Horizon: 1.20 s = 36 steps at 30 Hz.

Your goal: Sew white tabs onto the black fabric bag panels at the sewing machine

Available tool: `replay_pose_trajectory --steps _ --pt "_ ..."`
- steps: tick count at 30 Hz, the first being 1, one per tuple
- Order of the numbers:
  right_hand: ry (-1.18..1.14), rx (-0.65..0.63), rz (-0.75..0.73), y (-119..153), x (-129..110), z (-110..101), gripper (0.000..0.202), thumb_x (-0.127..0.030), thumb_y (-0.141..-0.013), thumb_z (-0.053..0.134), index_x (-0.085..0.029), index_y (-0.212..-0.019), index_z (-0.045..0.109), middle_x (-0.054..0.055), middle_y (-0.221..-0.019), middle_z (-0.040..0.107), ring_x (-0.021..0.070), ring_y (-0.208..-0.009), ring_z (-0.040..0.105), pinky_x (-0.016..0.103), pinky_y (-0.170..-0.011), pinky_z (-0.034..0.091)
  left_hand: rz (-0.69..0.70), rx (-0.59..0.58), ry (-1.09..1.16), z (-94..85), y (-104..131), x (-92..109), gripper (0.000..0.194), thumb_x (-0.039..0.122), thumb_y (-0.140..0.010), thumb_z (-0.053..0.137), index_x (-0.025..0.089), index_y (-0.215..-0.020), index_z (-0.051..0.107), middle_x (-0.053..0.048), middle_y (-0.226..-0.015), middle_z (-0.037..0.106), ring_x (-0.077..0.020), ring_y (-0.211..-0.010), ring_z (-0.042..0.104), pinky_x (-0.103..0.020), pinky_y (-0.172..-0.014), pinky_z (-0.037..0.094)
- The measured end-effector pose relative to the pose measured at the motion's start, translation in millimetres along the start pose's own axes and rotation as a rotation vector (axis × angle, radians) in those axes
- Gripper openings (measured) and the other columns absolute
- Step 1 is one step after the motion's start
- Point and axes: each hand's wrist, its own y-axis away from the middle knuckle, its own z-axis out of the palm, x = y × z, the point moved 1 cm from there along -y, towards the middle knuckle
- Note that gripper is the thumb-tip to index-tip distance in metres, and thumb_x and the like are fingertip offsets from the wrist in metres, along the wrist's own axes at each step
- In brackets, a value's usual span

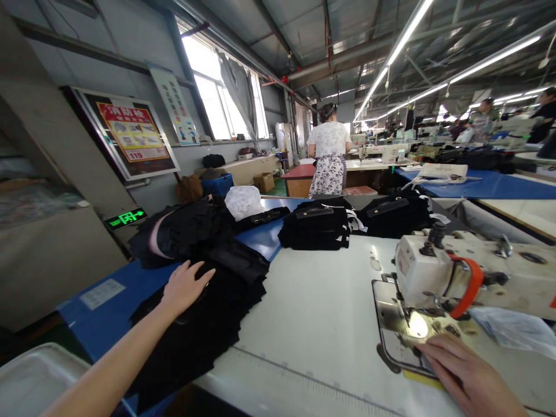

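My left hand point(185, 289) lies on a stack of black fabric pieces point(195, 341), its fingers stretched out and apart. The stack has jagged edges and hangs over the table's near side. My right hand point(471, 370) is at the front of a white sewing machine point(425, 266), beside the metal needle plate point(393, 315). Its fingers are bent and pressed together; whatever may be between them is hidden. A small lamp lights the area under the machine head, and an orange-red strap point(471, 286) curves over its side.
Bundled black pieces point(317, 223) and a second bundle point(395, 211) stand behind the white tabletop point(313, 301). More dark fabric point(186, 226) and a white bag point(243, 201) lie on the blue table point(117, 295). A person point(329, 150) stands farther back.
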Motion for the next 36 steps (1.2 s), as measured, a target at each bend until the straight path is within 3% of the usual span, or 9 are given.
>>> replay_pose_trajectory --steps 4,9,13,18,20,23,29,32,36 --pt "0.050 0.018 -0.081 0 -1 -1 0.030 -0.040 -0.095 0.047 -0.025 -0.100 0.073 0.004 -0.097 0.073 0.0191 -0.087 0.071 0.026 -0.079 0.059 0.135 -0.002 -0.089 -2.7 -9 14 0.060 0.046 -0.085 0.040 0.010 -0.131 0.054 -0.018 -0.144 0.046 -0.0348 -0.136 0.039 -0.047 -0.110 0.033" --pt "0.070 -0.007 -0.078 3 -1 0 0.029 -0.039 -0.095 0.048 -0.025 -0.103 0.072 0.003 -0.100 0.073 0.0199 -0.092 0.070 0.028 -0.085 0.057 0.535 -0.153 -0.188 -3.6 -27 77 0.073 0.013 -0.079 0.051 0.025 -0.148 0.030 -0.006 -0.160 0.020 -0.0255 -0.148 0.012 -0.048 -0.117 0.015" --pt "0.087 -0.012 -0.003 6 -2 0 0.029 -0.037 -0.096 0.048 -0.024 -0.105 0.071 0.005 -0.100 0.072 0.0202 -0.092 0.069 0.031 -0.088 0.056 0.643 -0.368 -0.267 16.9 -54 113 0.080 -0.001 -0.063 0.062 0.024 -0.137 0.048 -0.013 -0.149 0.043 -0.0330 -0.143 0.025 -0.057 -0.112 0.020" --pt "0.062 -0.053 0.073 2 -7 -2 0.027 -0.031 -0.097 0.045 -0.023 -0.103 0.070 0.006 -0.098 0.070 0.0193 -0.091 0.067 0.030 -0.085 0.057 0.673 -0.501 -0.340 33.9 -76 122 0.033 0.020 -0.079 0.069 0.015 -0.112 0.063 -0.011 -0.116 0.066 -0.0289 -0.115 0.057 -0.057 -0.103 0.036" --pt "0.049 -0.057 0.089 0 -10 -3 0.028 -0.030 -0.097 0.044 -0.023 -0.101 0.070 0.006 -0.097 0.070 0.0191 -0.089 0.067 0.030 -0.083 0.057 0.685 -0.501 -0.329 32.7 -79 121 0.025 0.030 -0.086 0.065 0.014 -0.105 0.064 -0.007 -0.110 0.066 -0.0242 -0.107 0.061 -0.052 -0.099 0.042" --pt "0.041 -0.042 0.093 -2 -11 -4 0.029 -0.030 -0.098 0.043 -0.023 -0.100 0.071 0.006 -0.095 0.070 0.0188 -0.087 0.067 0.029 -0.081 0.057 0.687 -0.441 -0.272 20.0 -80 115 0.007 0.020 -0.084 0.063 0.017 -0.089 0.066 -0.004 -0.097 0.068 -0.0204 -0.097 0.063 -0.038 -0.087 0.047" --pt "0.065 -0.018 0.071 0 -9 -4 0.030 -0.033 -0.098 0.043 -0.023 -0.102 0.072 0.006 -0.098 0.071 0.0189 -0.090 0.069 0.028 -0.083 0.057 0.577 -0.128 -0.201 -54.2 -67 70 0.025 0.004 -0.074 0.044 0.021 -0.085 0.060 -0.004 -0.092 0.062 -0.0221 -0.089 0.061 -0.030 -0.073 0.045" --pt "0.080 -0.018 0.053 1 -7 -2 0.032 -0.036 -0.098 0.043 -0.023 -0.100 0.072 0.006 -0.098 0.072 0.0191 -0.090 0.069 0.028 -0.083 0.057 0.496 0.044 -0.210 -82.2 -37 34 0.026 0.004 -0.074 0.041 0.019 -0.089 0.055 -0.009 -0.098 0.059 -0.0281 -0.099 0.056 -0.038 -0.083 0.045" --pt "0.087 -0.014 0.015 5 -2 0 0.034 -0.039 -0.097 0.043 -0.023 -0.099 0.073 0.005 -0.097 0.072 0.0189 -0.088 0.069 0.028 -0.079 0.058 0.471 0.039 -0.161 -68.5 32 -3 0.036 0.000 -0.063 0.043 0.020 -0.090 0.056 -0.010 -0.096 0.061 -0.0291 -0.096 0.058 -0.042 -0.087 0.047"
